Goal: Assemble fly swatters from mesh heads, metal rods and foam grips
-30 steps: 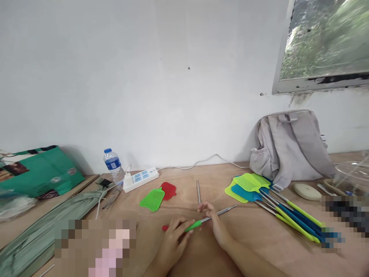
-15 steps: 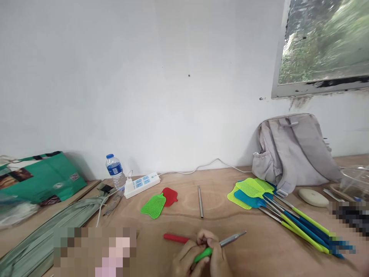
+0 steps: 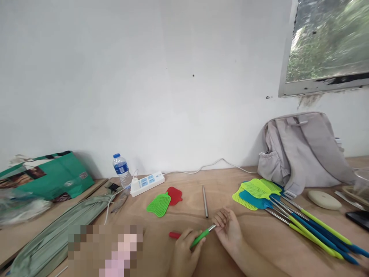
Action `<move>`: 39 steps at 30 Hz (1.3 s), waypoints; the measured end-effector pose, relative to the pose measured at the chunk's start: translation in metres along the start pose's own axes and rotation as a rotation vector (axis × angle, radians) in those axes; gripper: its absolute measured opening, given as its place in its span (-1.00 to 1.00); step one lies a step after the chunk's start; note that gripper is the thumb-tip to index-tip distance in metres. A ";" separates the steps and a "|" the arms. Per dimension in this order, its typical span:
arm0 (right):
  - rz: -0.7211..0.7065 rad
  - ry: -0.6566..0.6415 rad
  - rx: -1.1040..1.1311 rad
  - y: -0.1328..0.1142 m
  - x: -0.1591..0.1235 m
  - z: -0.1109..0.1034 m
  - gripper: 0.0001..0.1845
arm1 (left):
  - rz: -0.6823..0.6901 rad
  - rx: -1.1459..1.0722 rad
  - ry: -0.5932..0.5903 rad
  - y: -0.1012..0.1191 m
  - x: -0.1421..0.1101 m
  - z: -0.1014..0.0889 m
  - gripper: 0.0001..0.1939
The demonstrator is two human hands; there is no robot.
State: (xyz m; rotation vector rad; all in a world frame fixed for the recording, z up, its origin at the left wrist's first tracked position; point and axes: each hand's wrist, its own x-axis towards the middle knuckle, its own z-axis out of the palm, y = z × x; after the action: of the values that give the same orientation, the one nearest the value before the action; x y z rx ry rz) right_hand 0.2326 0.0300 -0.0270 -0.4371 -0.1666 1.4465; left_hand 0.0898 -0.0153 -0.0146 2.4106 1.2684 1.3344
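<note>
My left hand [image 3: 188, 246] is closed around a green fly swatter handle [image 3: 201, 238], which slants up to the right. My right hand [image 3: 226, 225] wraps round the metal rod [image 3: 212, 227] that comes out of the handle's upper end; the rod's far end is hidden in the fist. A red handle [image 3: 174, 234] lies on the table, partly covered by my left hand. Beyond the hands lies a separate metal rod [image 3: 205, 202]. To its left, a green mesh swatter head [image 3: 158, 205] rests beside a red swatter head [image 3: 175, 195], slightly overlapping it.
Several yellow and blue fly swatters [image 3: 305, 227] are piled at right before a grey backpack [image 3: 305, 154]. A white power strip [image 3: 147, 184] and water bottle [image 3: 122, 169] stand by the wall. A green bag [image 3: 57, 177] is at far left, a phone [image 3: 359, 219] at far right.
My right hand has moved up and away from my left, and its fingers now wrap the rod. The green handle has tilted more steeply. The whole view has shifted slightly.
</note>
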 end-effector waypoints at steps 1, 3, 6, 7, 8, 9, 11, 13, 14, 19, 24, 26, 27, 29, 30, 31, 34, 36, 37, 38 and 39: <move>-0.013 0.006 0.026 -0.001 0.001 -0.003 -0.58 | 0.026 0.002 0.008 0.002 -0.001 0.003 -0.82; -0.051 0.003 0.038 0.001 0.002 -0.008 -0.52 | 0.077 0.007 0.033 0.005 -0.004 0.009 -0.78; -0.100 -0.066 -0.024 0.006 0.001 -0.012 -0.50 | 0.133 0.029 0.076 0.006 -0.008 0.014 -0.75; -0.115 -0.088 -0.052 0.007 0.000 -0.012 -0.51 | 0.143 0.041 0.086 0.006 -0.009 0.015 -0.75; -0.129 -0.104 -0.078 0.008 -0.001 -0.011 -0.51 | 0.151 0.055 0.091 0.005 -0.010 0.015 -0.76; -0.141 -0.116 -0.104 0.008 -0.002 -0.010 -0.52 | 0.157 0.067 0.099 0.004 -0.010 0.015 -0.76; -0.159 -0.136 -0.172 0.009 -0.006 -0.004 -0.54 | 0.161 0.088 0.119 0.003 -0.008 0.014 -0.77; -0.159 -0.160 -0.272 0.010 -0.013 0.004 -0.57 | 0.148 0.092 0.144 0.002 -0.006 0.013 -0.78; -0.150 -0.169 -0.324 0.011 -0.017 0.008 -0.59 | 0.142 0.087 0.143 0.002 -0.006 0.014 -0.80; -0.056 -0.234 -0.504 0.012 -0.029 0.026 -0.64 | 0.045 0.022 0.150 0.001 -0.016 0.012 -0.81; 0.097 -0.231 -0.478 -0.013 -0.009 0.035 -0.61 | -0.228 0.047 0.222 -0.017 0.003 -0.012 -0.72; 0.162 -0.182 -0.515 -0.028 0.003 0.036 -0.61 | -0.271 0.064 0.231 -0.037 0.026 -0.025 -0.71; 0.192 -0.158 -0.564 -0.036 0.008 0.038 -0.61 | -0.297 0.085 0.232 -0.050 0.039 -0.030 -0.69; 0.223 -0.123 -0.709 -0.051 0.016 0.040 -0.66 | -0.419 0.279 0.127 -0.078 0.061 -0.036 -0.63; 0.219 -0.117 -0.790 -0.058 0.018 0.041 -0.70 | -0.463 0.376 0.058 -0.091 0.069 -0.037 -0.59; 0.200 -0.118 -0.869 -0.064 0.019 0.042 -0.73 | -0.505 0.460 -0.020 -0.101 0.075 -0.036 -0.56; 0.047 -0.203 -1.076 -0.081 0.015 0.042 -0.85 | -0.702 0.610 -0.251 -0.120 0.085 -0.032 -0.48; -0.086 -0.326 -1.220 -0.091 0.009 0.041 -0.89 | -0.806 0.647 -0.347 -0.121 0.088 -0.028 -0.50; -0.140 -0.381 -1.295 -0.095 0.006 0.040 -0.90 | -0.824 0.654 -0.377 -0.120 0.089 -0.027 -0.53; -0.183 -0.422 -1.365 -0.098 0.003 0.040 -0.92 | -0.819 0.655 -0.397 -0.118 0.091 -0.026 -0.56; -0.209 -0.445 -1.429 -0.102 0.001 0.041 -0.93 | -0.795 0.651 -0.417 -0.115 0.092 -0.026 -0.59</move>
State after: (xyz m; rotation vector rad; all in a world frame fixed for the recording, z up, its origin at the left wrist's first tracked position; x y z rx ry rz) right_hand 0.3114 0.0325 0.0491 -1.1754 -1.5975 0.9892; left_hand 0.0241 0.1171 0.0086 1.8912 2.3749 0.2036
